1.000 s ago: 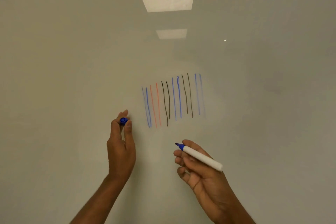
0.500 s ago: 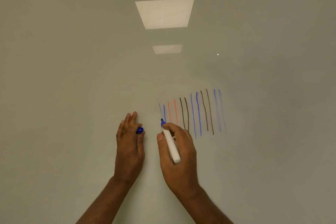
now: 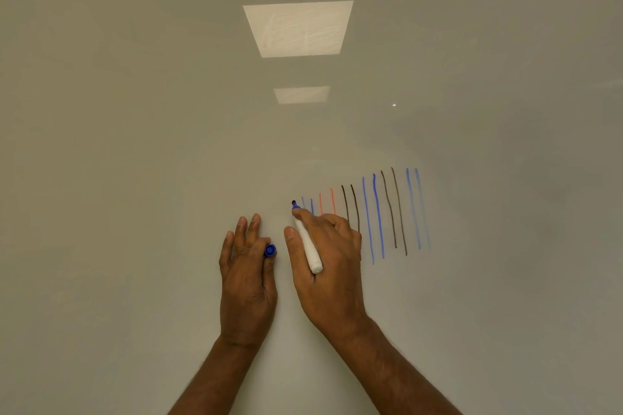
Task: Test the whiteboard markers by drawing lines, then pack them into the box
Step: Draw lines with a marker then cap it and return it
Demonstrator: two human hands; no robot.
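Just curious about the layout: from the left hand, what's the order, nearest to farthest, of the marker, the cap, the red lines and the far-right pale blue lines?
Head view, from the left hand:
1. Cap: held in that hand.
2. Marker: just right, in the right hand.
3. Red lines: up and right, beyond the marker.
4. Pale blue lines: far right.

There are two hands, one left hand [image 3: 247,280] and one right hand [image 3: 332,283]. There is one marker [image 3: 308,246] and one blue cap [image 3: 269,250]. Six blue lines [image 3: 378,212], four black lines [image 3: 398,209] and two red lines [image 3: 333,200] make twelve on one whiteboard [image 3: 135,178]. Two squares of light [image 3: 298,29] shine on it.
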